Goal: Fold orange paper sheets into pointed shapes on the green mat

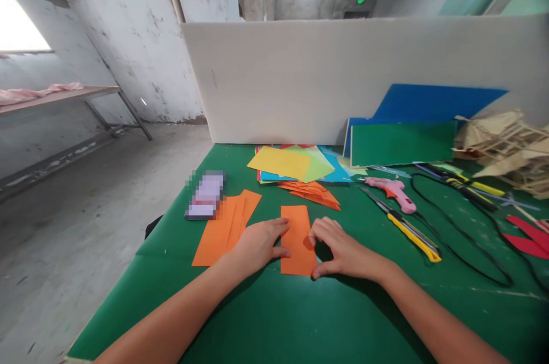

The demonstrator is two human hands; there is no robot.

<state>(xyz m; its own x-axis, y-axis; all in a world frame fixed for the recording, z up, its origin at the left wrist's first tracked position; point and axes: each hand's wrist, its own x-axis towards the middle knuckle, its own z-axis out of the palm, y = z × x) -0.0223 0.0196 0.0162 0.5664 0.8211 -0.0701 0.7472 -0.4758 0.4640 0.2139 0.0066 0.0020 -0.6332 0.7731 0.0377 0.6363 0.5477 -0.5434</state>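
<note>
A narrow upright rectangle of orange paper (297,241) lies on the green tabletop between my hands. At its left edge is my left hand (261,241), its fingers stretched out and thumb apart, the tips resting on the paper. My right hand (338,250) touches the opposite edge with bent fingers. Its thumb lies at the lower right corner, and a gap shows between thumb and forefinger. More orange paper pieces (217,232) lie left of my left hand, partly overlapping. Beyond my hands is a pile of folded orange strips (315,194).
A phone (206,195) lies at the left. Coloured sheets (278,163) are stacked at the back. To the right are a pink glue gun (392,190) with a black cord, a yellow utility knife (414,236) and red pieces (529,235). A white board (300,78) stands behind.
</note>
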